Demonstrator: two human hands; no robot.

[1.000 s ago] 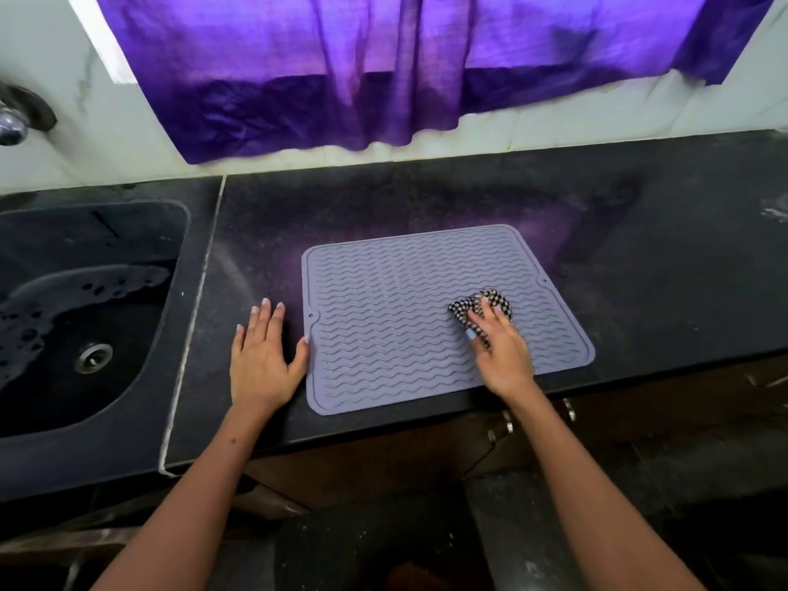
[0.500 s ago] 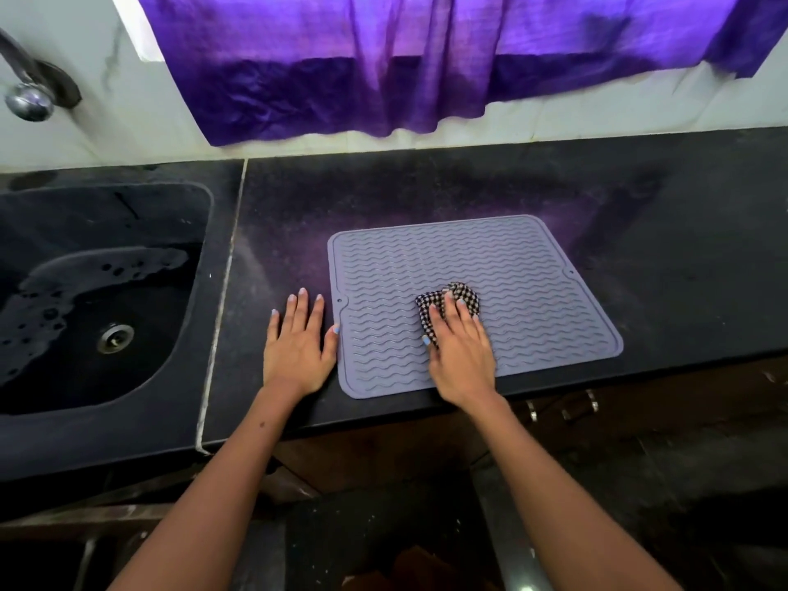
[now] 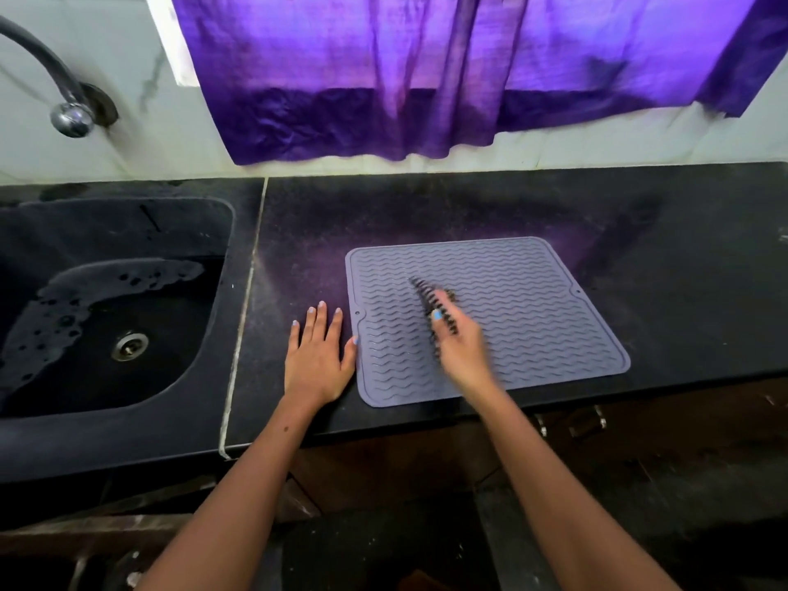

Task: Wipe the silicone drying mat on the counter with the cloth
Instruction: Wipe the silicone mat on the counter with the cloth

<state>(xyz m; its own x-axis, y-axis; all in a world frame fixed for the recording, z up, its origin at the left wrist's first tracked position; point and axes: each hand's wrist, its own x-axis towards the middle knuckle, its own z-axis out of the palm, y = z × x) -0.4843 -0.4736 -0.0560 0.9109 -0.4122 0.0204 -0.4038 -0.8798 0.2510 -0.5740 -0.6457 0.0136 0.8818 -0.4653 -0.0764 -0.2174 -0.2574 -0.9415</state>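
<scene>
A grey silicone drying mat [image 3: 533,300] with wavy ridges lies flat on the black counter [image 3: 682,258] near its front edge. My right hand [image 3: 458,347] is over the mat's left-middle part, blurred by motion, holding a black-and-white checked cloth [image 3: 430,298] that sticks out past the fingers toward the far left. My left hand [image 3: 317,356] rests flat on the counter just left of the mat, fingers spread, its thumb touching the mat's left edge.
A dark sink [image 3: 106,309] with foam and a drain is set into the counter on the left, under a tap [image 3: 70,115]. A purple curtain [image 3: 426,78] hangs over the white tiled wall behind. Cabinet fronts [image 3: 588,424] are below the counter edge.
My right hand has swept the cloth leftward across the mat, from its right-middle part to its left-middle part. My left hand has stayed flat beside the mat. The view has shifted left.
</scene>
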